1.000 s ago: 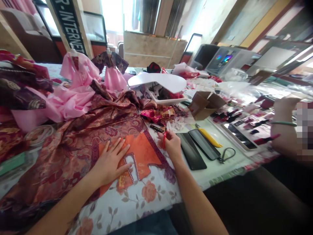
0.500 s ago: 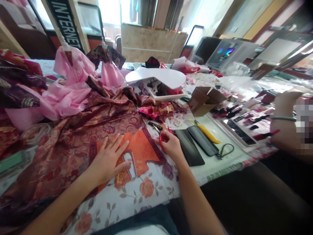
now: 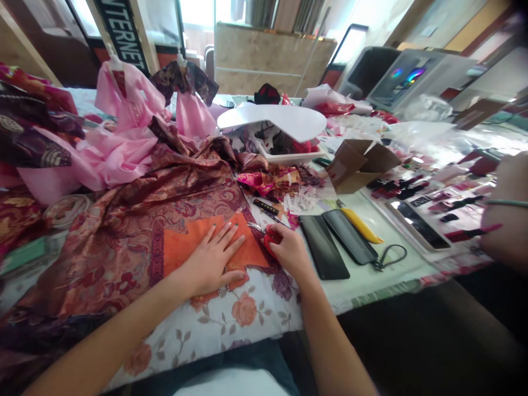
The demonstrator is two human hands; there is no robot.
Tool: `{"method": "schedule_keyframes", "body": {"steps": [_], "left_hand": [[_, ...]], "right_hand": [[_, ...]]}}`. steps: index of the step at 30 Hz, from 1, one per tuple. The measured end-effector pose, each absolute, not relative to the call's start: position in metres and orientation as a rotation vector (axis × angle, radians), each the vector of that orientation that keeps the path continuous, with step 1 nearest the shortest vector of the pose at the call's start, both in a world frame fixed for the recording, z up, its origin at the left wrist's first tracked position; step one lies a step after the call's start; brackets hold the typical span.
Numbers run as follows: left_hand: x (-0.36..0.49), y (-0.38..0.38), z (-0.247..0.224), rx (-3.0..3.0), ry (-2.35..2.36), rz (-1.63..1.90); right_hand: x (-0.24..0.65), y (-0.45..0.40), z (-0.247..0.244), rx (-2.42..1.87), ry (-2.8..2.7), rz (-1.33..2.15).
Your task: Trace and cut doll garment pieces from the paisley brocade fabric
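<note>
- Overall, a floral-clothed worktop (image 3: 247, 324) is seen from above, crowded with sewing materials.
- Paisley brocade (image 3: 185, 181) is heaped across its left side, and pink doll dresses (image 3: 127, 96) are stood up behind it.
- Orange fabric (image 3: 198, 245) lies on the brocade's near edge, pressed flat under the open left hand (image 3: 212, 258), so that slipping is prevented.
- Red-handled scissors (image 3: 272, 239) are gripped in the closed right hand (image 3: 291, 252), their blades held at the orange edge.
- Dark flat slabs (image 3: 324, 247) and a yellow-handled cutter (image 3: 363, 226) are kept aside to the right, away from the cloth.
- Another person's forearm (image 3: 509, 214) rests at the far right.
</note>
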State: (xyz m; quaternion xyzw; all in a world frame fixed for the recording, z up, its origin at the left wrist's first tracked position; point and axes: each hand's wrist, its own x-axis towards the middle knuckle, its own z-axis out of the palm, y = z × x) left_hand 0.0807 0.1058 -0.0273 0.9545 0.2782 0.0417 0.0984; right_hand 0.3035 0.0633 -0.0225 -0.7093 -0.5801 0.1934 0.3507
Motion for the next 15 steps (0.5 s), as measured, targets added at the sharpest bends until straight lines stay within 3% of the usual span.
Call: {"method": "schedule_keyframes", "body": {"steps": [15], "left_hand": [[0.0805,0.1065,-0.0227,2.755,0.822,0.084]], "right_hand": [[0.3028,0.0585,-0.0273,-1.783,-1.448,0.501]]}}
